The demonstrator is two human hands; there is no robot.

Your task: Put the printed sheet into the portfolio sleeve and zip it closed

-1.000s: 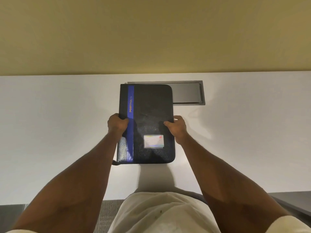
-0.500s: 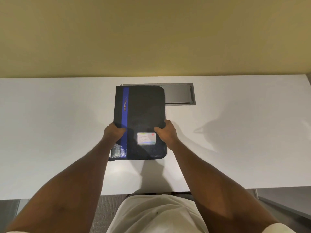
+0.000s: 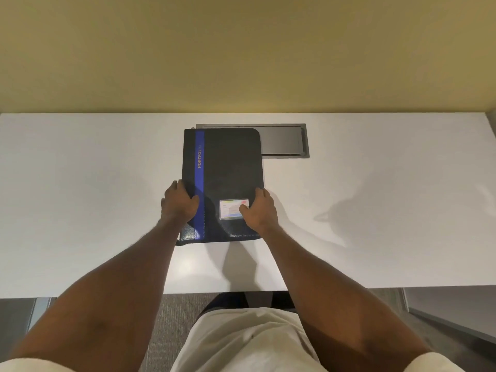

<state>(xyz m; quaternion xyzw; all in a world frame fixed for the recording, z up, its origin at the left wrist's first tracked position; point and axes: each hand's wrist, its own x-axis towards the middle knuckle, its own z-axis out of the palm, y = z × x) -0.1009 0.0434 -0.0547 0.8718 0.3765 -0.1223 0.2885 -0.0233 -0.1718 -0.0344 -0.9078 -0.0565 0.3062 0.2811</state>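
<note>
A black portfolio (image 3: pixel 230 162) with a blue stripe and the word PORTFOLIO lies closed and flat on the white table (image 3: pixel 94 197). A small card window (image 3: pixel 231 209) sits near its lower edge. My left hand (image 3: pixel 180 202) grips the portfolio's left edge, thumb on the cover. My right hand (image 3: pixel 259 212) holds the right edge, thumb lying over the card window. No printed sheet is visible.
A grey cable hatch (image 3: pixel 284 140) is set into the table behind the portfolio, partly covered by it. A yellow wall (image 3: pixel 241 55) rises at the table's far edge. The near edge of the table runs just in front of my body.
The portfolio has come down from a raised, tilted hold to lie flat on the table. Both hands have slid toward its lower half and stayed on its edges.
</note>
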